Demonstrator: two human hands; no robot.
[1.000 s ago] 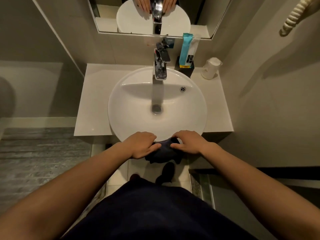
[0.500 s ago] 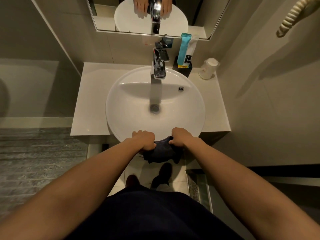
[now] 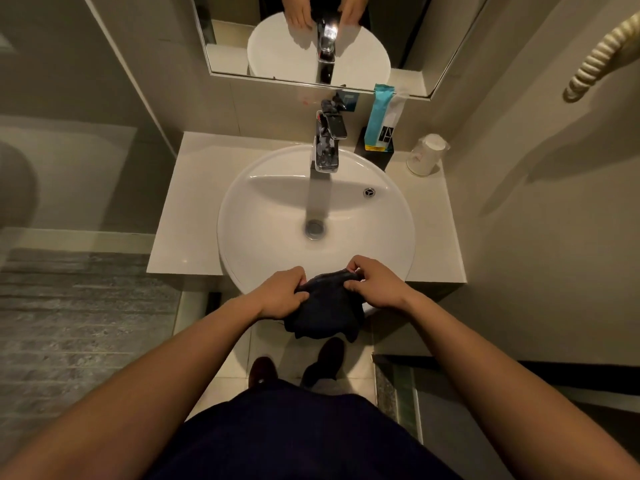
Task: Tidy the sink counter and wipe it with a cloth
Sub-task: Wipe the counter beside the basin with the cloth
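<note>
A dark cloth (image 3: 325,306) hangs bunched over the near rim of the round white basin (image 3: 263,216). My left hand (image 3: 284,292) grips its left edge and my right hand (image 3: 375,284) pinches its right top edge, both just in front of the basin. The pale counter (image 3: 194,202) surrounds the basin. At the back right stand a teal packet (image 3: 381,116) in a dark holder (image 3: 375,155) and a wrapped upturned cup (image 3: 427,154).
A chrome tap (image 3: 327,143) rises behind the basin, with a mirror (image 3: 284,39) above it. Walls close in on the right and behind. A coiled cord (image 3: 599,60) hangs at the top right. My shoes (image 3: 325,362) stand on the tiled floor.
Both hands went from lying flat on the cloth to gripping it, and the cloth now shows more, bunched between them at the basin's front rim.
</note>
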